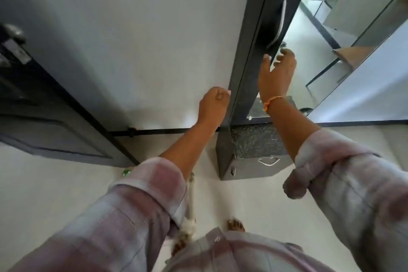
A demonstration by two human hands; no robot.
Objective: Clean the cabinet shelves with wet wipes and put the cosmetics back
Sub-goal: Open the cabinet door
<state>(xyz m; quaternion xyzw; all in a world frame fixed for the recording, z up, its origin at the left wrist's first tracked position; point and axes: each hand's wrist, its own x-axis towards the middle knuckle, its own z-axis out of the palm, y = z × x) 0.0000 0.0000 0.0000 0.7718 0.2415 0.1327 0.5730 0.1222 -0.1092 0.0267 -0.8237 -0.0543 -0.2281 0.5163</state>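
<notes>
Dark door [55, 134], white wall [143, 40], pale floor [55, 194]

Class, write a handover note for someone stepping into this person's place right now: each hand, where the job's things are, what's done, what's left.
Left hand: fingers curled, nothing seen in it, beside the cabinet.
Right hand: grips the edge of the cabinet door just below the handle.
Things: no wipes or cosmetics in view; shelves not visible.
Done: nothing that shows.
Left: open the door, clear and wipe the shelves, put the cosmetics back.
</notes>
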